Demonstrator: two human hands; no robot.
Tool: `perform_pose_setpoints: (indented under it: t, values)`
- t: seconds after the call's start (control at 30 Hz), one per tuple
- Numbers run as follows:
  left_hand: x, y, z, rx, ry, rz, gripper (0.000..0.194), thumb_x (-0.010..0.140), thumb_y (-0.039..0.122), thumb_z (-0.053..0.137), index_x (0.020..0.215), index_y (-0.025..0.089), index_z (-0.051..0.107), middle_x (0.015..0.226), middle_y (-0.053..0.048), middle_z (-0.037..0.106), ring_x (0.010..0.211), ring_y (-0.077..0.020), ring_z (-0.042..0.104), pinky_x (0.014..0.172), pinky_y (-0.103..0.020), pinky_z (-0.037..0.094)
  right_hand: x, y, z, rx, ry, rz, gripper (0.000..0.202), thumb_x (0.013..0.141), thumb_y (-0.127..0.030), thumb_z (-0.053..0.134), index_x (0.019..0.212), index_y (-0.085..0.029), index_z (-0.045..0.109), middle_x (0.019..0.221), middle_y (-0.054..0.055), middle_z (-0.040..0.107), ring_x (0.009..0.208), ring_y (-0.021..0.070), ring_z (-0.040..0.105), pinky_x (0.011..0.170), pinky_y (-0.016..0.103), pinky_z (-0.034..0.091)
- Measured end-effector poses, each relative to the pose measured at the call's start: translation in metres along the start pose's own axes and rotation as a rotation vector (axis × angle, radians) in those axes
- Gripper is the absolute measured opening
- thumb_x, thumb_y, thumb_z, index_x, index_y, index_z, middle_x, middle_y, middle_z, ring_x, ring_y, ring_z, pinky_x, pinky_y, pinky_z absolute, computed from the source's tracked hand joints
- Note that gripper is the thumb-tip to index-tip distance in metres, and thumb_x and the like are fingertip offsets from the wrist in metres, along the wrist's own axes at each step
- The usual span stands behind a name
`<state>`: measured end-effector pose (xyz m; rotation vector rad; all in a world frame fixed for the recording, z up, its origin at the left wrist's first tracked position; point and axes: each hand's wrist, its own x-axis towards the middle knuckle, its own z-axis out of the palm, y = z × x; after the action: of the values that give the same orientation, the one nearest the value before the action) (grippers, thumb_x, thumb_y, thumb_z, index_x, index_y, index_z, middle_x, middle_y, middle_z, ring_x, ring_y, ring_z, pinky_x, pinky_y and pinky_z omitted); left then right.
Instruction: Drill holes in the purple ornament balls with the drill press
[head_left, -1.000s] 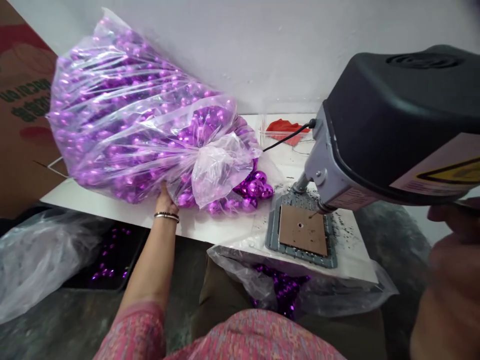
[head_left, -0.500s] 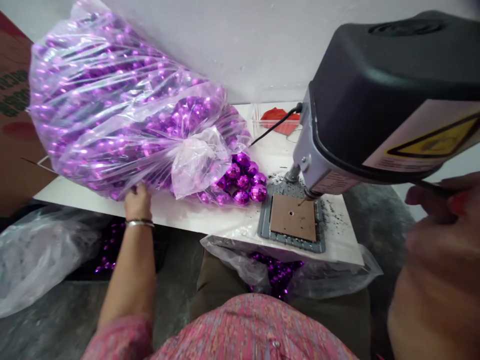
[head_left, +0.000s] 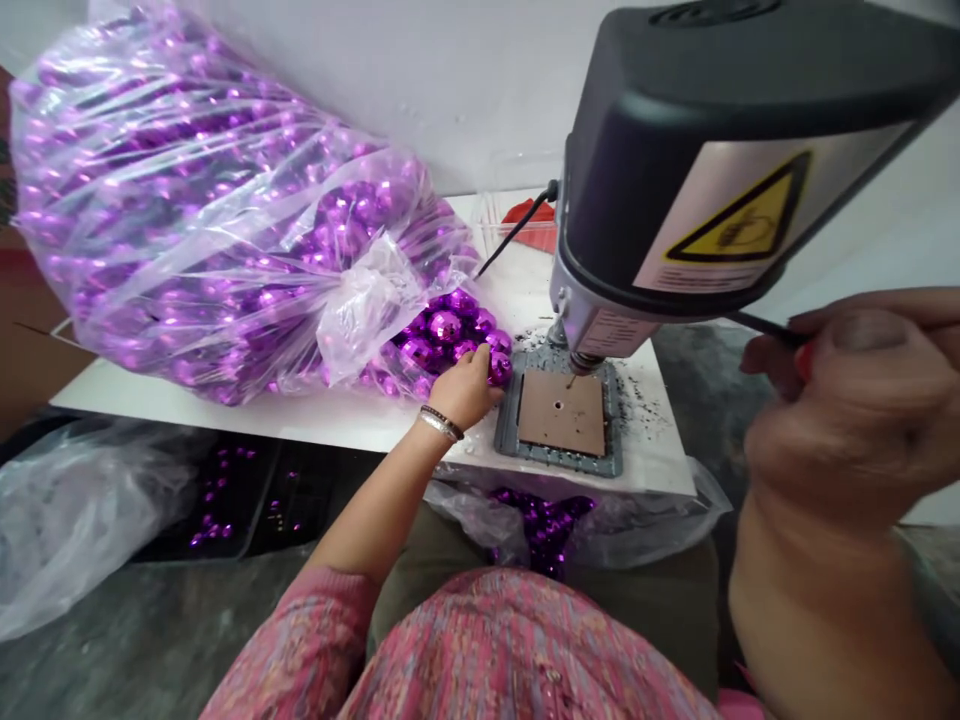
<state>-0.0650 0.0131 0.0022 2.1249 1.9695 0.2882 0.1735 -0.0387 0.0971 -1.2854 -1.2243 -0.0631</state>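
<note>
My left hand (head_left: pixel 466 392) is at the loose purple mirrored balls (head_left: pixel 445 326) spilling from the mouth of a big clear bag (head_left: pixel 225 230). Its fingers bend round a ball at the right edge of the pile. On the right, my right hand (head_left: pixel 855 400) is closed round the red-tipped lever (head_left: pixel 769 325) of a black drill press (head_left: pixel 697 190). Below the drill's chuck lies a brown square board (head_left: pixel 562 412) with a small hole, on the grey metal base (head_left: pixel 506 430). No ball sits on the board.
Dark shavings are scattered round the base on the white table (head_left: pixel 300 415). Behind stands a clear box with red material (head_left: pixel 529 222). An open plastic bag with purple pieces (head_left: pixel 547 525) hangs at the front edge. Lower left are black trays (head_left: pixel 255 500) and crumpled plastic (head_left: pixel 90 520).
My left hand has moved right, from the lower side of the big bag to the loose balls. The view has shifted slightly. My right hand stays at the lever.
</note>
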Motion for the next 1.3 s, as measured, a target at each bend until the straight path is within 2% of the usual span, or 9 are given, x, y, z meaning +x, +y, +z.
perform_pose_setpoints:
  t: [0.17, 0.27, 0.37, 0.47, 0.6, 0.77, 0.9, 1.17, 1.3]
  values:
    - [-0.001, 0.001, 0.000, -0.089, 0.019, 0.076, 0.066, 0.080, 0.025, 0.074, 0.143, 0.021, 0.055, 0.131, -0.015, 0.066, 0.115, -0.0321, 0.068, 0.098, -0.042, 0.054, 0.002, 0.003, -0.001, -0.015, 0.010, 0.010, 0.031, 0.088, -0.042, 0.046, 0.079, -0.015, 0.058, 0.067, -0.001, 0.048, 0.066, 0.0055, 0.055, 0.068, 0.029, 0.041]
    - [-0.015, -0.009, 0.007, -0.519, 0.085, 0.174, 0.067, 0.072, 0.028, 0.078, 0.136, 0.022, 0.058, 0.133, -0.013, 0.062, 0.123, -0.0304, 0.061, 0.105, -0.042, 0.051, 0.001, 0.008, -0.003, -0.002, -0.034, -0.003, 0.035, 0.091, -0.047, 0.043, 0.084, -0.015, 0.058, 0.075, -0.001, 0.052, 0.070, 0.0057, 0.056, 0.066, 0.027, 0.040]
    - [-0.029, -0.019, 0.014, -1.129, -0.019, 0.102, 0.066, 0.073, 0.031, 0.071, 0.136, 0.024, 0.050, 0.119, -0.009, 0.063, 0.106, -0.0242, 0.065, 0.084, -0.036, 0.056, -0.001, 0.011, -0.003, 0.002, -0.045, -0.009, 0.038, 0.093, -0.050, 0.042, 0.086, -0.016, 0.058, 0.079, 0.000, 0.053, 0.071, 0.0053, 0.056, 0.064, 0.025, 0.039]
    - [-0.037, -0.024, 0.020, -1.426, -0.102, 0.015, 0.072, 0.070, 0.032, 0.076, 0.135, 0.027, 0.045, 0.108, -0.004, 0.061, 0.083, -0.0151, 0.062, 0.065, -0.026, 0.050, 0.000, 0.007, -0.002, 0.012, -0.027, -0.025, 0.033, 0.094, -0.045, 0.044, 0.085, -0.015, 0.057, 0.074, -0.002, 0.052, 0.068, 0.0040, 0.054, 0.066, 0.026, 0.041]
    - [-0.037, -0.023, 0.025, -1.453, -0.074, 0.020, 0.078, 0.064, 0.035, 0.089, 0.128, 0.029, 0.045, 0.104, 0.000, 0.061, 0.074, -0.0098, 0.057, 0.059, -0.021, 0.044, 0.019, -0.008, 0.000, 0.033, -0.040, -0.016, 0.030, 0.095, -0.037, 0.043, 0.077, -0.016, 0.051, 0.072, -0.003, 0.050, 0.063, 0.0011, 0.050, 0.066, 0.026, 0.037]
    - [-0.036, -0.014, 0.031, -1.500, -0.127, -0.048, 0.068, 0.077, 0.057, 0.080, 0.129, 0.023, 0.052, 0.097, -0.004, 0.067, 0.073, -0.0131, 0.064, 0.055, -0.022, 0.042, 0.071, -0.015, 0.017, 0.013, -0.135, 0.033, 0.036, 0.094, -0.035, 0.044, 0.063, -0.018, 0.034, 0.066, -0.001, 0.048, 0.057, 0.0032, 0.043, 0.059, 0.027, 0.026]
    - [-0.036, -0.004, 0.032, -1.507, -0.176, -0.117, 0.083, 0.074, 0.058, 0.082, 0.141, 0.022, 0.049, 0.098, -0.005, 0.070, 0.074, -0.0146, 0.067, 0.055, -0.022, 0.043, 0.105, -0.011, 0.040, 0.044, -0.156, 0.080, 0.039, 0.092, -0.026, 0.044, 0.055, -0.017, 0.031, 0.059, -0.001, 0.028, 0.057, 0.0025, 0.033, 0.056, 0.025, 0.021]
    - [-0.026, 0.019, 0.029, -1.263, -0.195, -0.186, 0.074, 0.068, 0.051, 0.086, 0.126, 0.017, 0.056, 0.096, -0.003, 0.069, 0.064, -0.0099, 0.063, 0.053, -0.021, 0.044, 0.106, -0.013, 0.045, 0.114, -0.192, 0.049, 0.040, 0.097, -0.024, 0.036, 0.059, -0.015, 0.027, 0.067, -0.001, 0.024, 0.066, -0.0042, 0.029, 0.065, 0.016, 0.023]
    - [-0.020, 0.027, 0.033, -1.151, -0.150, -0.132, 0.064, 0.068, 0.044, 0.086, 0.119, 0.015, 0.059, 0.094, -0.004, 0.070, 0.068, -0.0109, 0.061, 0.062, -0.025, 0.052, 0.106, -0.014, 0.041, 0.153, -0.226, 0.084, 0.031, 0.092, -0.029, 0.028, 0.064, -0.018, 0.020, 0.071, -0.002, 0.029, 0.068, -0.0064, 0.044, 0.065, 0.013, 0.025]
